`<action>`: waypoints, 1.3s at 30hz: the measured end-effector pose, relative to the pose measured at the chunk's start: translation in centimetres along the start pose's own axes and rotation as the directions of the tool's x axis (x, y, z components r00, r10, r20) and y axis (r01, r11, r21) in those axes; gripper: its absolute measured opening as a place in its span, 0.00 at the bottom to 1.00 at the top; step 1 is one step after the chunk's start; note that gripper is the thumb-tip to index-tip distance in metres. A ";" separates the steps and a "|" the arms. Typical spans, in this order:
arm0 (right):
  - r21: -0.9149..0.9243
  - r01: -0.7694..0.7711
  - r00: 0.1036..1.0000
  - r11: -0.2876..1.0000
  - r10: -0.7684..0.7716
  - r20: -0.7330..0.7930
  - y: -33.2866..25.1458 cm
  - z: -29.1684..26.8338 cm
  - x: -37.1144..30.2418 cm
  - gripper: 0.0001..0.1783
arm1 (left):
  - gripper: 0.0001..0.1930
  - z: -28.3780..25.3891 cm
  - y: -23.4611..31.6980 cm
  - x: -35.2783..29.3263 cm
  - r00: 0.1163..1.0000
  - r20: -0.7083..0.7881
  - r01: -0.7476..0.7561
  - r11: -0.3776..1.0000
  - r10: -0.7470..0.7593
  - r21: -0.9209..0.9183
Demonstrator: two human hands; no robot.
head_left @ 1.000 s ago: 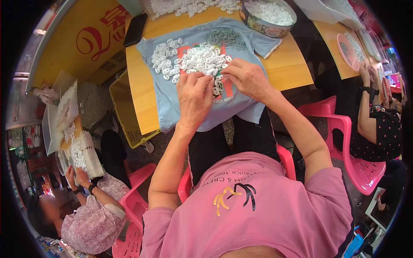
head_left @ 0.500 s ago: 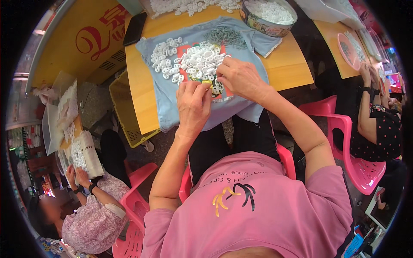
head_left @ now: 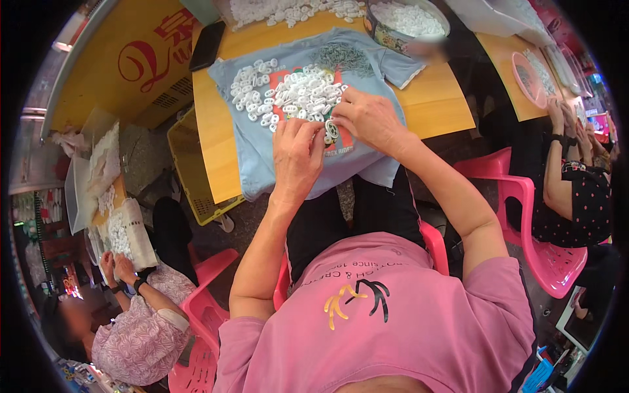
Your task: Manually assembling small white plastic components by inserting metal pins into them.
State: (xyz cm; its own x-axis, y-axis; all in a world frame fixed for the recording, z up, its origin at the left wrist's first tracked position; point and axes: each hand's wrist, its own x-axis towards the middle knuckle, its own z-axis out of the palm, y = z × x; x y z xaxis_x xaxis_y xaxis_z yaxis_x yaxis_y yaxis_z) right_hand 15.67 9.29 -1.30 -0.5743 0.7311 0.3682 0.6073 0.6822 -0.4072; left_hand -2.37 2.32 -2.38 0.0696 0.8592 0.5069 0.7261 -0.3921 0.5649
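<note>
A light blue T-shirt (head_left: pixel 262 164) lies spread over the yellow table (head_left: pixel 209 150). On it sits a heap of several small white plastic rings (head_left: pixel 288 92) and a patch of small grey parts (head_left: pixel 344 57). My left hand (head_left: pixel 296 154) rests on the shirt at the heap's near edge, fingers curled over a white ring. My right hand (head_left: pixel 368 118) is just to the right, fingertips pinching at a ring (head_left: pixel 331 129) between the two hands. Whether both hands grip the same piece cannot be told.
A round tin (head_left: pixel 406 23) full of white pieces stands at the table's far side, with more white pieces (head_left: pixel 288 10) beside it and a dark phone (head_left: pixel 206 44). A yellow crate (head_left: pixel 187 170) sits left of the table. Other people sit on pink chairs at lower left (head_left: pixel 141 327) and right (head_left: pixel 576 190).
Both hands slid a little toward me and came closer together at the near edge of the heap. The heap and shirt stayed put.
</note>
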 end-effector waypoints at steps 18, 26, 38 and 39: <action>0.599 -0.317 0.943 0.735 0.314 0.114 -1.1 -2.4 -1.2 0.11 | 0.08 1.4 2.6 1.1 0.808 0.356 0.516 0.273 -0.470 -0.812; 0.866 -0.420 0.848 0.273 0.457 0.268 -1.5 -2.7 -1.9 0.09 | 0.11 2.8 2.4 1.7 0.984 -0.180 -0.064 0.943 0.005 -0.325; 0.801 -0.411 0.903 0.435 0.312 0.294 -0.4 -4.3 -1.4 0.14 | 0.07 2.2 2.7 1.4 0.779 0.452 0.556 0.146 -0.435 -0.818; 0.798 -0.419 0.901 0.433 0.311 0.303 -0.2 -4.3 -1.2 0.14 | 0.08 2.2 2.7 1.5 0.764 0.475 0.568 0.106 -0.437 -0.816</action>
State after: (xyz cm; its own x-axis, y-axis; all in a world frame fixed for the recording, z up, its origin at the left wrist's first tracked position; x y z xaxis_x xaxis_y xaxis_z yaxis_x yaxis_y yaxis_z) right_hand 18.60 8.28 1.99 -0.4947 0.8677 -0.0486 0.0656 -0.0184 -0.9977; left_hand 1.20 3.20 -1.50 0.0603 0.9838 -0.1687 -0.4419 0.1779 0.8792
